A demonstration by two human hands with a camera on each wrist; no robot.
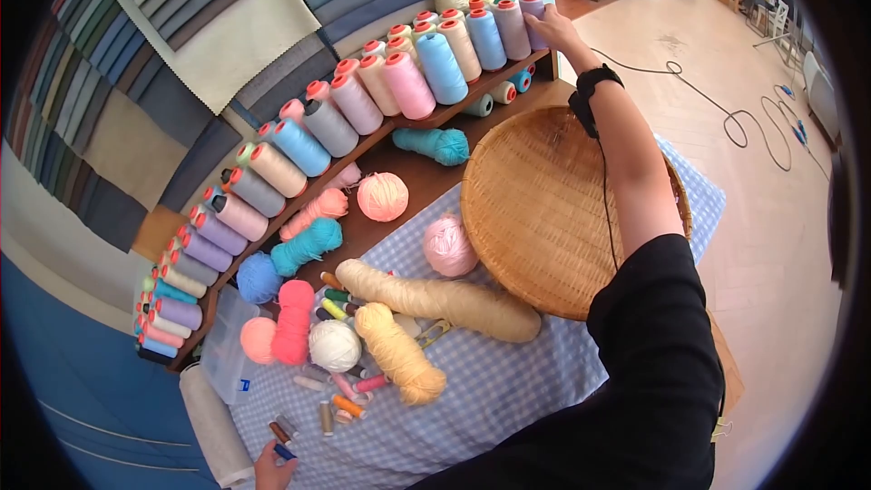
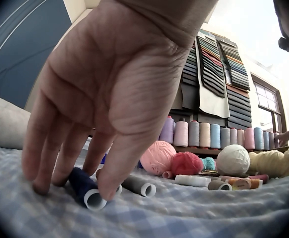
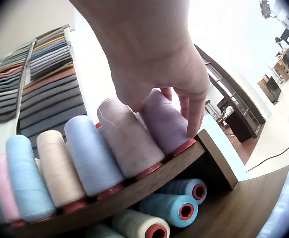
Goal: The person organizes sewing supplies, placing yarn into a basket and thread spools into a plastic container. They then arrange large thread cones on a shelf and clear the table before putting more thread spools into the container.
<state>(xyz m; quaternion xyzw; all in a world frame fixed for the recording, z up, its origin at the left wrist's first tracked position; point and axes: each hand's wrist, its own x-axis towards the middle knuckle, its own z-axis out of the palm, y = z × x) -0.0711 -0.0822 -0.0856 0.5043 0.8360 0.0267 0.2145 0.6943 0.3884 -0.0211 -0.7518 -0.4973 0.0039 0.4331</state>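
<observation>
At the right end of the shelf's top row, my right hand [image 1: 555, 29] grips a purple thread cone [image 3: 163, 121] from above, its fingers curled round the far side. The cone stands upright beside a pale mauve cone [image 3: 127, 136]. Low on the checked cloth, my left hand [image 1: 272, 470] pinches a small navy spool [image 2: 85, 188] between thumb and fingers; the spool lies on its side. A grey spool [image 2: 138, 186] and a brown spool [image 1: 279, 433] lie close to that hand.
A wide woven basket [image 1: 553, 209] sits on the cloth below the shelf's right end. Yarn balls, skeins such as a long beige one [image 1: 445, 299], and loose spools cover the cloth's middle. A clear plastic box [image 1: 222, 345] and a white roll [image 1: 213, 426] are at the left.
</observation>
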